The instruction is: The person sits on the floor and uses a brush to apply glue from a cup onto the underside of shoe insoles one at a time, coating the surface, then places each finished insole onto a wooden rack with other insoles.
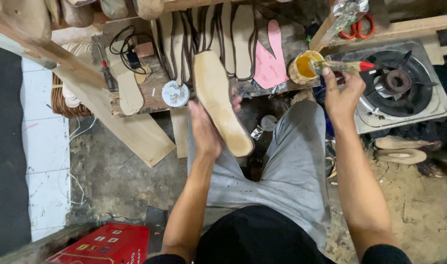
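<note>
— Left hand (204, 131)?
— Clasped along the edge of one tan insole (220, 100), held tilted above the grey-trousered knees, toe end up toward the surface (155, 90).
— Right hand (342, 93)?
— Gripping one brush (342, 66) with a red handle end, bristles at the rim of one glue pot (303, 67) of yellow glue. Pot just right of the insole, on the surface's right edge.
— Elsewhere around the insole?
— Behind it, a row of pale soles (233, 36) edged with dark straps, overlapping; exact count hard to tell. One pink pattern piece (271, 58) between that row and the pot. One round white lid (175, 94) just left of the insole. One red-handled screwdriver (107, 72) farther left, beside a black cable (125, 46).
— Far right?
— One gas burner (397, 83) beyond the pot; one pair of red-handled scissors (359, 27) above it. Two flat soles (399, 149) on the floor below the burner. One red box (106, 243) low left, well apart from the insole.
</note>
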